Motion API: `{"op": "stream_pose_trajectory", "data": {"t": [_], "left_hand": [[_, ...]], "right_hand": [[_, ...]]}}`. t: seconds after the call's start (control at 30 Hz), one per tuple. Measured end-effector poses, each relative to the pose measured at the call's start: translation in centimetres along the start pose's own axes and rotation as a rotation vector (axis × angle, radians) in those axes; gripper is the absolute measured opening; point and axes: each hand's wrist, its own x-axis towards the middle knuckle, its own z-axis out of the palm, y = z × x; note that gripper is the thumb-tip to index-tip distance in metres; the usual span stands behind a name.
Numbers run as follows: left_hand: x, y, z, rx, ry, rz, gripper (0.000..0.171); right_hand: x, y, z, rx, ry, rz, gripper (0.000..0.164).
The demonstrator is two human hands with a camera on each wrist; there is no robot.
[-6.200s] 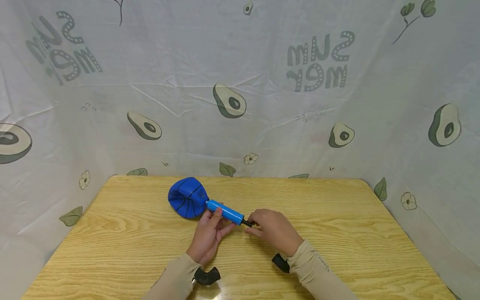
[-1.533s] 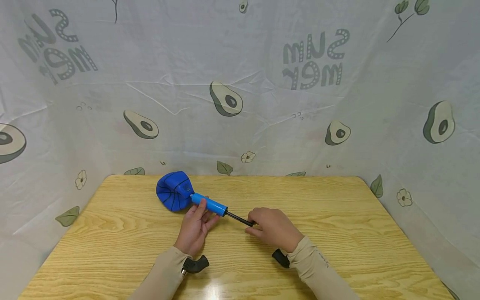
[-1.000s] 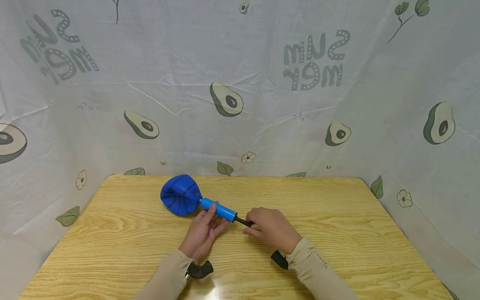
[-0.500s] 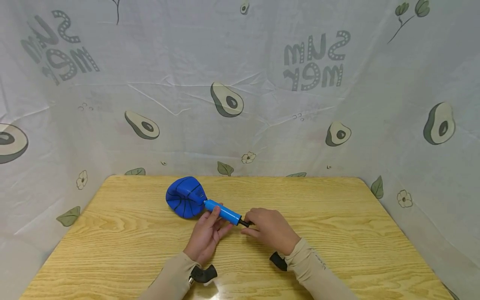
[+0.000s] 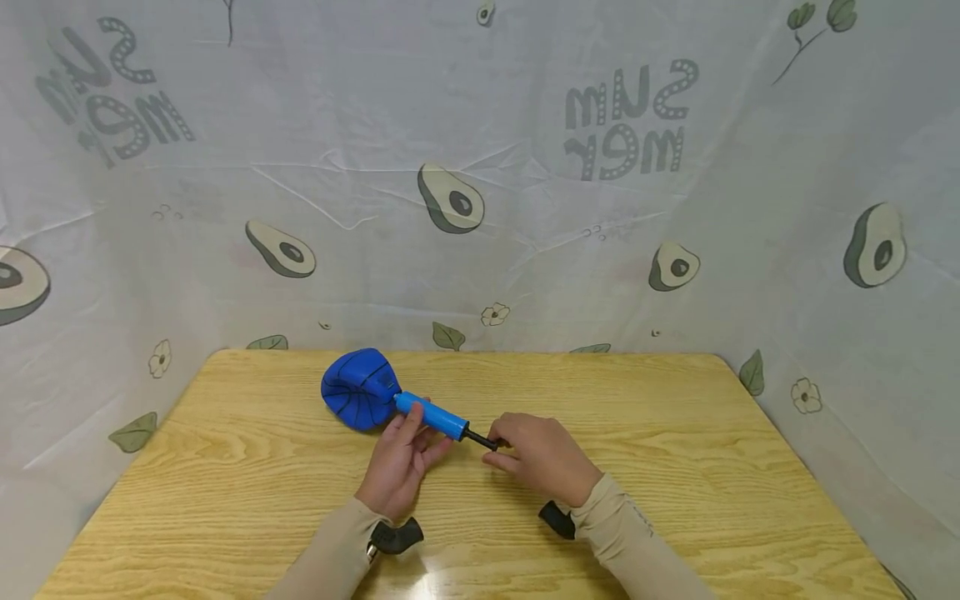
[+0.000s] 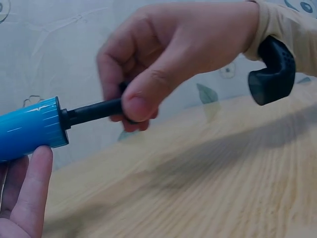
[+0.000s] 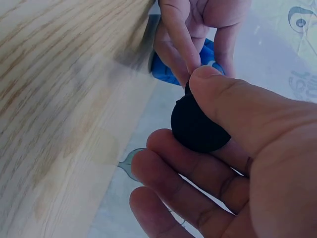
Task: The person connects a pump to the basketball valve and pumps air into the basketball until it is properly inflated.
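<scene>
A blue hand pump (image 5: 435, 416) with a black plunger rod (image 6: 94, 112) lies across the middle of the head view, tilted down to the right. My left hand (image 5: 396, 467) holds its barrel, thumb on top and fingers beneath. The plunger's round black end (image 7: 198, 124) is gripped by my right hand (image 5: 543, 454), between thumb and curled fingers. Part of the rod stands out of the barrel. At the pump's far tip is a dented, half-flat blue ball (image 5: 360, 390) with black lines. The joint between tip and ball is too small to make out.
Both hands are over a light wooden table (image 5: 637, 417). A white curtain (image 5: 540, 250) with avocado prints hangs behind and at the sides. Black curved wrist mounts (image 5: 397, 536) show at both sleeves.
The pump and ball, with my left hand, shifted right toward my right hand and then back left. The rod shortened, then came out again somewhat. My right hand stayed nearly in place.
</scene>
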Motion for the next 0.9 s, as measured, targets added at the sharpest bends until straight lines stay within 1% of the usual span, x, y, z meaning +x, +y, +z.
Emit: {"op": "stream_pose_trajectory", "data": {"t": [0.33, 0.5, 0.67, 0.8, 0.9], "left_hand": [[0.7, 1.4, -1.4, -0.032, 0.061, 0.048, 0.056], [0.7, 1.8, -1.7, -0.062, 0.074, 0.053, 0.048], [0.7, 1.5, -1.6, -0.062, 0.065, 0.049, 0.038], [0.6, 0.9, -1.2, -0.042, 0.03, 0.032, 0.038], [0.4, 0.5, -0.7, -0.038, 0.008, 0.013, 0.032]], "right_hand": [[-0.1, 0.4, 0.0, -0.023, 0.002, 0.011, 0.017], [-0.2, 0.5, -0.1, -0.015, -0.006, 0.033, 0.015], [-0.2, 0.7, -0.3, -0.028, -0.004, 0.028, 0.016], [-0.2, 0.7, -0.3, -0.031, 0.015, 0.004, 0.018], [-0.2, 0.7, -0.3, -0.036, 0.041, -0.03, 0.02]]}}
